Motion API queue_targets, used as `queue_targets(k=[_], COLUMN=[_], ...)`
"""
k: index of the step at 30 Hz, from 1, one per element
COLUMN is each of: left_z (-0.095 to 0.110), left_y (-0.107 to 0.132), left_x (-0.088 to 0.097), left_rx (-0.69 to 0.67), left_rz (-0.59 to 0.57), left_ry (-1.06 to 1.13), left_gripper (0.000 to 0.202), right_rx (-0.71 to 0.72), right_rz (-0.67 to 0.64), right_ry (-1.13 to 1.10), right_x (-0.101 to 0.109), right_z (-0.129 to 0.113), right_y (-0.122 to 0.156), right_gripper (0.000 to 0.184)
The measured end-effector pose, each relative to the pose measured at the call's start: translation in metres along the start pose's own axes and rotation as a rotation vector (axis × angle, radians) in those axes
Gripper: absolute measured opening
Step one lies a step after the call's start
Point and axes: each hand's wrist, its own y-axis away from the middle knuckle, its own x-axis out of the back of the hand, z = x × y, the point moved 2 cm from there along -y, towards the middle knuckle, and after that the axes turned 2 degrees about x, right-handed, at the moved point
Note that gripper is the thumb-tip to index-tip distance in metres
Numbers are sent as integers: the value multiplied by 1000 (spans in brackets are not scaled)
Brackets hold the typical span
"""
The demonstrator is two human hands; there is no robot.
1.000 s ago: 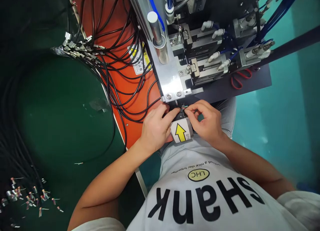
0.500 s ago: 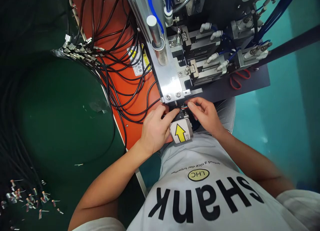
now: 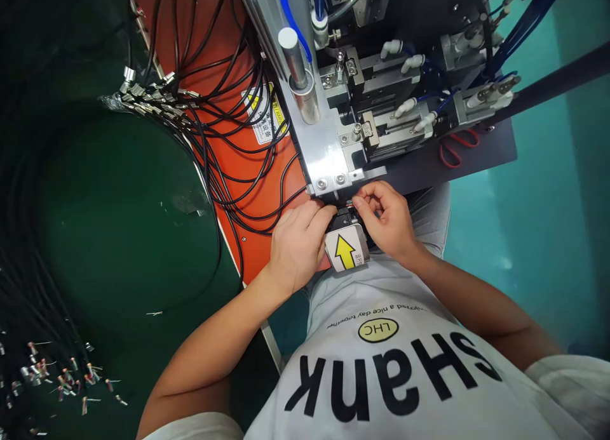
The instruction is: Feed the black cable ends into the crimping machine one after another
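The green mat (image 3: 119, 237) spreads wide to the left of my left hand (image 3: 298, 243), mostly bare, so there is open room on that side. Between mat and hand runs the orange board (image 3: 257, 218), its edge passing under my left wrist, with black cables (image 3: 223, 148) draped over it. Straight ahead the grey machine (image 3: 391, 78) crowds in. The lower edge of its metal plate (image 3: 328, 154) sits just beyond my fingertips, leaving little room forward. To the right of my right hand (image 3: 386, 221) lies open teal floor (image 3: 524, 224).

My left hand lies half curled, fingertips on the small black block (image 3: 344, 219); I cannot tell whether it grips anything. My right hand pinches the thin wire ends (image 3: 351, 203) at the block's far side, thumb against forefinger. The arrow tag (image 3: 345, 251) sits between both wrists.
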Motion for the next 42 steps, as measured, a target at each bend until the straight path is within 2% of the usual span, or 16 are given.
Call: queue_targets(k=[3,5,7,10,12,15,18,20,24,27,30,36,40,42], left_z=[5,9,12,13,12,9,7,6,6,6,1,-19,-24,-23], left_y=[3,6,9,13,14,12,9,11,27,46,57,52,51,53], left_x=[3,4,4,2,1,1,2,4,9,9,7,14,15,14], left_rx=[6,21,17,4,9,19,29,41,119,148,113,-29,-52,-47], left_rz=[47,57,19,-35,-27,12,31,42,61,27,8,-51,-36,-31], left_ry=[-129,-196,-193,-130,-92,-15,58,109,111,-15,-133,-165,-144,-133], left_gripper=[28,32,36,42,43,40,37,37,40,49,57,57,58,59], right_rx=[-223,-259,-132,140,206,76,-131,-205,-270,-307,-304,-260,-364,-377], right_rz=[-190,-263,-197,-70,-54,-57,-147,-214,-230,-234,-233,-222,-279,-288], right_ry=[-211,-241,-109,119,157,19,-185,-258,-349,-399,-401,-339,-492,-500], right_x=[-2,0,6,13,14,13,9,7,3,1,0,1,0,1], right_z=[9,9,3,-6,-6,3,12,13,13,15,16,15,16,16], right_y=[-8,-9,-4,11,18,15,1,-6,-9,-7,-5,-7,-9,-8], right_gripper=[16,16,13,21,22,17,23,26,25,26,28,25,28,32])
